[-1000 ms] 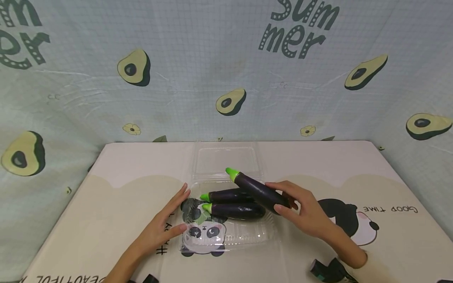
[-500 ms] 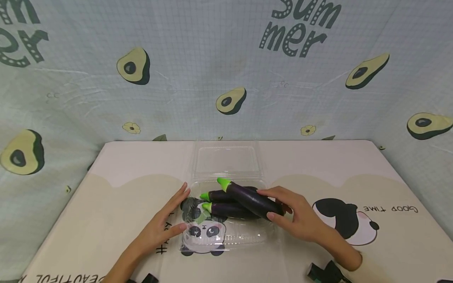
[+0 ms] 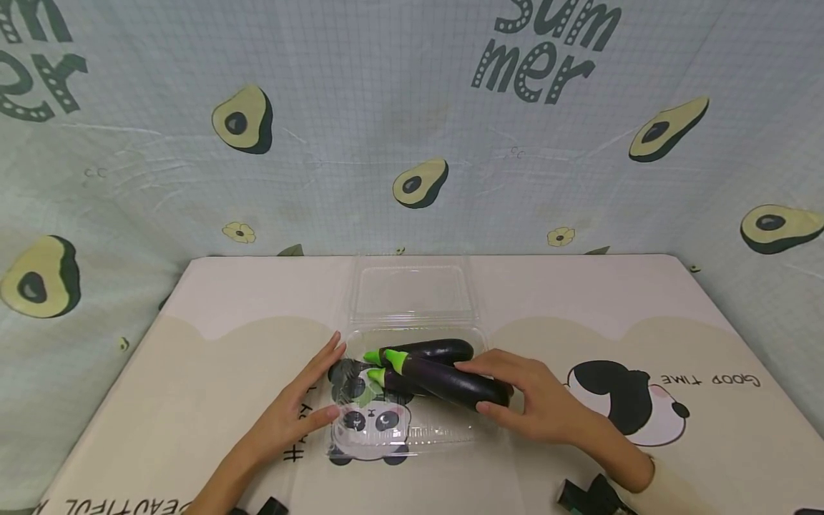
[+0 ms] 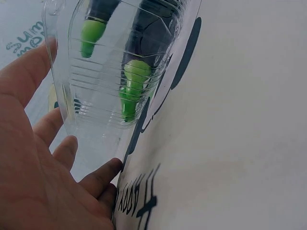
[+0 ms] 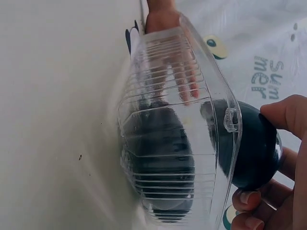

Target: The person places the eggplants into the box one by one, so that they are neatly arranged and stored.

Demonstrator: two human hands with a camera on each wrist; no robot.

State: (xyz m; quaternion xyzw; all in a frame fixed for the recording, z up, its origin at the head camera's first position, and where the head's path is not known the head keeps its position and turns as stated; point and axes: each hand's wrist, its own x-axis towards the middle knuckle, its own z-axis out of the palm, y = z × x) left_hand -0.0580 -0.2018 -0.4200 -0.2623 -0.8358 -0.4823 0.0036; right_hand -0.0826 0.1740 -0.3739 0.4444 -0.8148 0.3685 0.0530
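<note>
R hand [image 3: 537, 397] grips long glossy dark-purple eggplant w/ green stem [image 3: 447, 380], blunt end b/w thumb & fingers, that end above rim of open clear-plastic box [image 3: 450, 440]. Stem pts L, over front purple eggplant [image 3: 400, 384]; rear purple eggplant [image 3: 450, 349] alongside. L hand [image 3: 299, 408]: fingers extended, at box's L edge, not grasping.

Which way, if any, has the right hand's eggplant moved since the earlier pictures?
Yes: the held eggplant has moved left and lower in the head view, judged against the clear lid.
</note>
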